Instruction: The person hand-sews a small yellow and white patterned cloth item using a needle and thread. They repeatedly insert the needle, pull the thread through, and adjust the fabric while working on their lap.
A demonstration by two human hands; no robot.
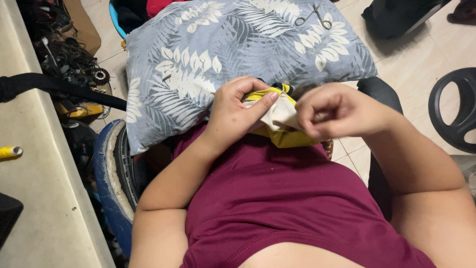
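Left hand [233, 111] closed around yellow and cream cloth [277, 119], thumb pressed on its top edge, right hand [332, 110] pinching the cloth's cream corner with curled fingers, cloth held at the near edge of a leaf-print pillow [198, 59], scissors [313, 16] on the pillow's far end, well apart from both hands.
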